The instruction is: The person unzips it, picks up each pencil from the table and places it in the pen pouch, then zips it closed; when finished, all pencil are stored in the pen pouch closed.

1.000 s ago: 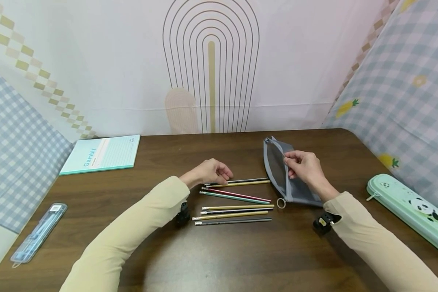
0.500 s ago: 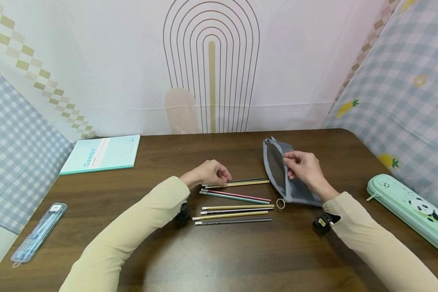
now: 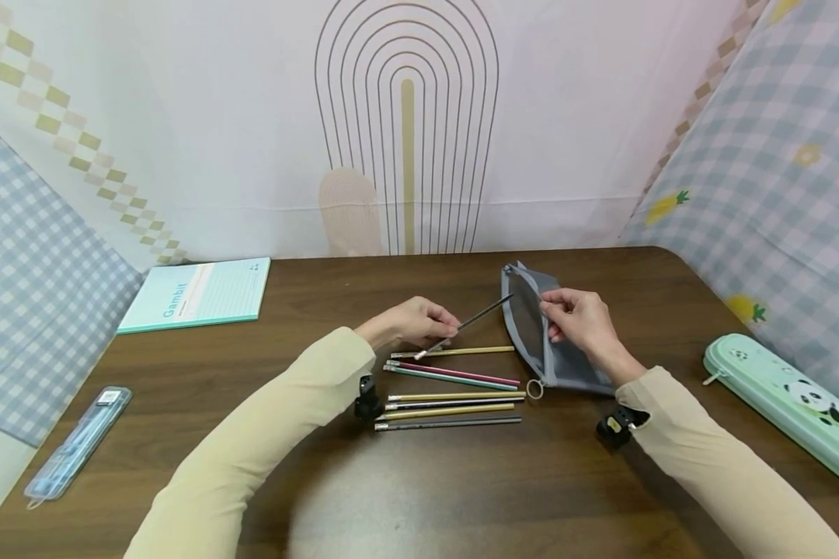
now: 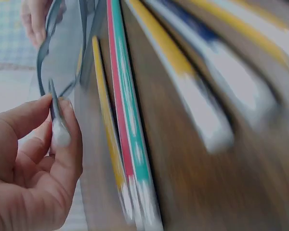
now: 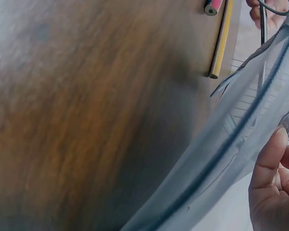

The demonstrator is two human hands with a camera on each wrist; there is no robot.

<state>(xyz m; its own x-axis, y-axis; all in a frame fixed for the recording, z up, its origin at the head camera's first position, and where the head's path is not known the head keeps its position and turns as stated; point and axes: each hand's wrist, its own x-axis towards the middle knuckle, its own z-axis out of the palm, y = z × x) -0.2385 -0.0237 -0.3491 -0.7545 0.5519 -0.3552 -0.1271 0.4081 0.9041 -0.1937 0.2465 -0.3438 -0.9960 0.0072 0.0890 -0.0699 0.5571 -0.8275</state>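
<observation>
My left hand (image 3: 419, 320) pinches a dark pencil (image 3: 485, 312) near its eraser end and holds it tilted above the table. The pencil's far tip overlaps the mouth of a grey mesh zip pouch (image 3: 580, 365). With thumb and fingers, my right hand (image 3: 582, 320) grips the pouch's near edge, and the mouth gapes. In the left wrist view the white eraser (image 4: 61, 134) of the held pencil points back at the camera. Below my left hand lies a yellow pencil (image 3: 475, 351), then a red pencil (image 3: 461, 373) beside a teal pencil (image 3: 454, 378).
Several more pencils (image 3: 454, 424) lie in a row nearer me. A notebook (image 3: 203, 295) rests at the back left, a clear blue case (image 3: 80, 442) at the left. The green panda pencil case (image 3: 783, 404) is at the right. Patterned cloth walls (image 3: 252, 140) enclose the table.
My left hand has picked the dark pencil up from beside the yellow one and brought its tip to the pouch opening. The right hand still holds the pouch edge, almost unmoved.
</observation>
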